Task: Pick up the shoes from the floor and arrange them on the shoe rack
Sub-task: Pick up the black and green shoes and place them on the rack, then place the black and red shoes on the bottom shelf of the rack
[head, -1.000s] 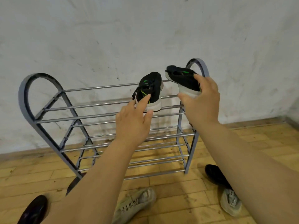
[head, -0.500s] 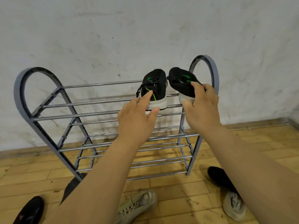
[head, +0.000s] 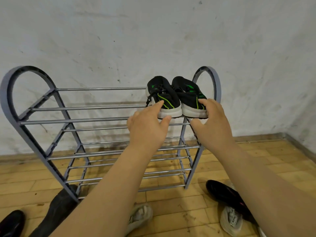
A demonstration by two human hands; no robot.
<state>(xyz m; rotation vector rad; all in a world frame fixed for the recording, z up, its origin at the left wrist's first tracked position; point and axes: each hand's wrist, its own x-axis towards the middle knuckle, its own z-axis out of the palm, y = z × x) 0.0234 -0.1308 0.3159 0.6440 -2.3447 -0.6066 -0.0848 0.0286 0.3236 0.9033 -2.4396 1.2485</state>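
Observation:
A grey metal shoe rack (head: 85, 121) stands against the white wall. Two black sneakers with green stripes sit side by side at the right end of its top shelf, heels toward me. My left hand (head: 147, 130) pinches the heel of the left black sneaker (head: 162, 93) between index finger and thumb. My right hand (head: 212, 124) lies over the heel of the right black sneaker (head: 188, 94), fingers on top and thumb under the sole.
On the wooden floor lie a grey sneaker (head: 140, 218) in front of the rack, a second grey sneaker (head: 230, 221) and a black shoe (head: 224, 194) at the right, another black shoe (head: 12, 223) at bottom left. The rack's lower shelves hold nothing.
My right hand has brought the right black sneaker down from the air onto the top shelf, beside the left one. My left hand has stayed on the left sneaker's heel.

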